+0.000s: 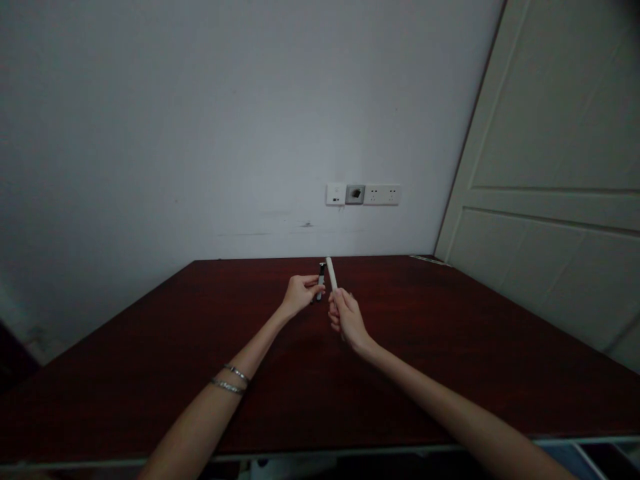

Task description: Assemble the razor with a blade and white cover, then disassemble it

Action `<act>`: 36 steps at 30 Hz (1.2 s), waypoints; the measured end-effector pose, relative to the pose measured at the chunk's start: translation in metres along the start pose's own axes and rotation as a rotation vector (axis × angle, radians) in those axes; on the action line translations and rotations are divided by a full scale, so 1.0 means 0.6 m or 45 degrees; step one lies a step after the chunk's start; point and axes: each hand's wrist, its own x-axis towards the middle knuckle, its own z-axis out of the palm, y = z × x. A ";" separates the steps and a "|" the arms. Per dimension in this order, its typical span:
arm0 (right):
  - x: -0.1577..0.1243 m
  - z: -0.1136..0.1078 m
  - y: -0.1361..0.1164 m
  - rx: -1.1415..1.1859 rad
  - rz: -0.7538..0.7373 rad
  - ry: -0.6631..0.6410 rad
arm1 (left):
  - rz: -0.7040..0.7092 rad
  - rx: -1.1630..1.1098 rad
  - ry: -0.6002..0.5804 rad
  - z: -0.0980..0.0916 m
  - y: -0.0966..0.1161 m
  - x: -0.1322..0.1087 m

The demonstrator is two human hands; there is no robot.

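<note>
Over the far middle of the dark red table, my left hand [300,292] pinches a small slim silver-and-black object [321,280] between thumb and fingers. It stands roughly upright, with a black upper part, a silver body and dark lower ends; its exact kind is too small to make out. Just to its right, my right hand [349,320] is closed round the lower end of a slim white stick-like thing [331,273]. That thing points up and leans slightly left, its top close beside the silver-and-black object. I cannot tell whether the two touch.
The dark red table [150,373] reaches back to a pale wall. Wall sockets [382,195] and a switch plate [335,194] sit above its far edge. A light panelled door [560,200] stands along the right side. A flat strip [430,261] lies in the far right corner.
</note>
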 end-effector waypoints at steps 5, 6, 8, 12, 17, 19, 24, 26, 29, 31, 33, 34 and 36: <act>-0.006 -0.005 0.004 -0.005 0.052 -0.041 | -0.050 -0.017 0.034 -0.001 0.005 -0.001; -0.005 -0.004 0.001 -0.003 0.031 -0.027 | -0.048 -0.014 0.030 0.000 0.004 -0.001; -0.003 -0.001 -0.006 0.011 0.005 0.000 | -0.034 -0.001 0.017 0.001 0.001 -0.001; -0.006 -0.002 -0.004 -0.018 0.068 -0.036 | -0.030 -0.033 0.027 -0.001 -0.007 0.002; -0.004 -0.033 -0.013 -0.258 -0.125 0.004 | -0.076 -0.101 0.113 -0.014 -0.015 0.011; 0.007 -0.054 -0.026 -0.393 -0.266 0.056 | -0.085 -0.114 0.134 -0.021 -0.019 0.014; 0.037 -0.116 -0.047 -0.778 -0.494 0.091 | -0.145 -0.190 0.179 -0.037 -0.030 0.024; 0.040 -0.135 -0.043 -0.937 -0.501 0.008 | -0.157 -0.216 0.197 -0.042 -0.033 0.027; 0.038 -0.150 -0.029 -1.125 -0.433 -0.206 | -0.174 -0.225 0.215 -0.046 -0.032 0.028; 0.036 -0.152 -0.015 -1.189 -0.384 -0.338 | -0.190 -0.220 0.196 -0.045 -0.028 0.025; 0.035 -0.149 -0.001 -1.225 -0.347 -0.436 | -0.198 -0.210 0.165 -0.040 -0.024 0.022; 0.035 -0.147 0.006 -1.241 -0.339 -0.476 | -0.198 -0.205 0.155 -0.037 -0.022 0.020; 0.037 -0.141 0.018 -1.270 -0.349 -0.528 | -0.191 -0.191 0.132 -0.031 -0.019 0.017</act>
